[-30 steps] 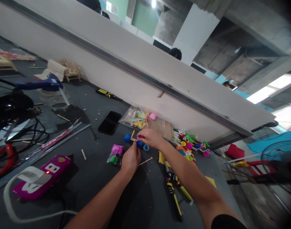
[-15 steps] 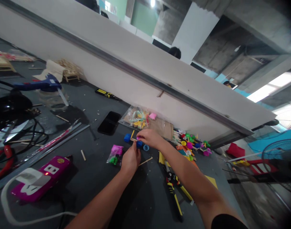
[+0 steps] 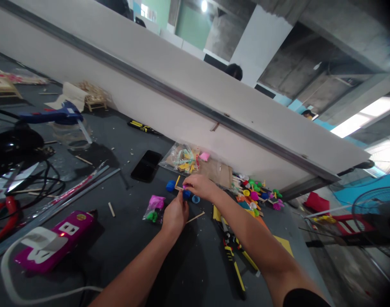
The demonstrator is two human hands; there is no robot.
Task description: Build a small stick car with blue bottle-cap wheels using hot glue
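Observation:
A small model [image 3: 178,188] of wooden sticks with blue bottle caps lies between my hands on the dark table. My left hand [image 3: 175,212] pinches it from the near side. From the far right, my right hand [image 3: 202,186] closes its fingertips on a small pink-purple piece on the model, mostly hidden by the fingers. One blue cap [image 3: 170,185] shows at the left, and a yellow stick [image 3: 177,180] points up. Beside my right wrist is a lighter blue cap [image 3: 196,198]. A loose wooden stick [image 3: 195,217] rests close to my left hand.
To the left are a bag with pink and green clay [image 3: 154,208], a phone [image 3: 146,165], a purple power strip [image 3: 56,241] and a glue gun [image 3: 50,114]. Yellow-black pliers [image 3: 233,251] lie under my right forearm. Colourful parts [image 3: 257,194] and a partition [image 3: 182,102] stand beyond.
My hands and the small model stay in nearly the same place, with only a slight shift of the right fingers. The camera view has moved a little.

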